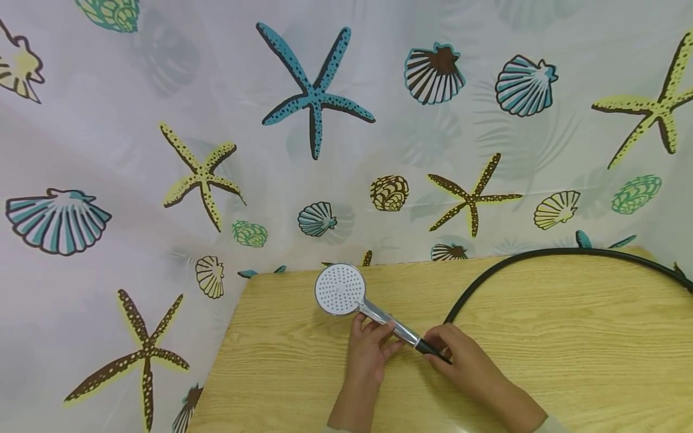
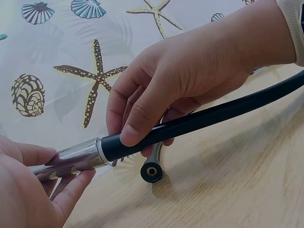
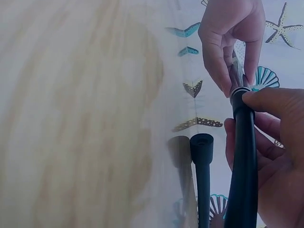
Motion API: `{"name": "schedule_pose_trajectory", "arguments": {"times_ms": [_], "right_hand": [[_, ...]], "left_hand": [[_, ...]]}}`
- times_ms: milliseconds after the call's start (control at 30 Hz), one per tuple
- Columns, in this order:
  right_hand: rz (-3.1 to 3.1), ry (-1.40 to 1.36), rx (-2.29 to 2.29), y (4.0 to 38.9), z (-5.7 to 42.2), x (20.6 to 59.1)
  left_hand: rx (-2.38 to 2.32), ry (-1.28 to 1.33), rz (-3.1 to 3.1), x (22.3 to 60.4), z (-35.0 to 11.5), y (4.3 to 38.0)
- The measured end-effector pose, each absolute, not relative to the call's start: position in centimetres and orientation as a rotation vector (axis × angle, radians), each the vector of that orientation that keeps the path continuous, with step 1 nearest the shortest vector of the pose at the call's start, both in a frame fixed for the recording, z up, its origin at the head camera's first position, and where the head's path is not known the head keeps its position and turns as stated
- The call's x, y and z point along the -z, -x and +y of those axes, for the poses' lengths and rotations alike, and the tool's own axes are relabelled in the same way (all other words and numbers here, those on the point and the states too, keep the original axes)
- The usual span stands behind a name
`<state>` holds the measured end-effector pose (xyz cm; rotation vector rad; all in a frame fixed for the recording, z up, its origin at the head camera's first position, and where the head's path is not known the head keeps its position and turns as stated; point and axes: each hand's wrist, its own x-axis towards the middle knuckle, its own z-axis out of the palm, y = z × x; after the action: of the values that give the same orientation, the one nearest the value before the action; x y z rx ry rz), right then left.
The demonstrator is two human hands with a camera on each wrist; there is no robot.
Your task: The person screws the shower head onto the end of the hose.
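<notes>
A chrome shower head [image 1: 340,289] with a round white spray face lies tilted above the wooden table, its face upward. My left hand [image 1: 368,352] grips its chrome handle [image 2: 71,159] between thumb and fingers. From the right, my right hand [image 1: 472,361] pinches the black end of a hose [image 2: 209,124] right at the handle's lower end. A thin pale ring shows where the handle and the hose meet. Below the joint, in the left wrist view, hangs a loose black hose end [image 2: 151,171] with a brass-coloured hole.
The hose curves back over the wooden table [image 1: 281,337] and off toward the right edge. A white curtain [image 1: 373,138] printed with starfish and shells hangs behind the table and along its left side.
</notes>
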<state>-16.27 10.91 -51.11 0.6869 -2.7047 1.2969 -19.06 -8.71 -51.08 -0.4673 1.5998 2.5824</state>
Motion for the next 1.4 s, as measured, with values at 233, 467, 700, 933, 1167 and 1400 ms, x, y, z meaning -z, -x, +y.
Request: {"name": "schedule_pose_trajectory", "arguments": {"times_ms": [233, 467, 700, 933, 1167, 1400], "right_hand": [[-2.755, -0.674, -1.344, 16.38, 10.90, 51.23], [-2.805, -0.679, -1.406, 16.41, 11.04, 51.20], [-2.865, -0.737, -1.416, 16.49, 11.20, 51.15], [-2.921, -0.807, -1.444, 16.22, 11.46, 51.13], [-2.915, -0.851, -1.487, 16.15, 11.51, 51.11], [-2.915, -0.795, -1.420, 16.21, 11.35, 51.20]], "left_hand": [[-2.581, 0.474, 1.606, 51.18, -8.77, 19.10], [-2.580, 0.472, 1.606, 51.11, -8.82, 19.05], [-2.577, 0.462, 1.613, 51.01, -8.85, 18.84], [-2.582, 0.463, 1.614, 51.01, -8.88, 18.86], [-2.582, 0.464, 1.613, 51.05, -8.92, 18.88], [-2.586, 0.453, 1.606, 51.09, -8.96, 18.92]]}}
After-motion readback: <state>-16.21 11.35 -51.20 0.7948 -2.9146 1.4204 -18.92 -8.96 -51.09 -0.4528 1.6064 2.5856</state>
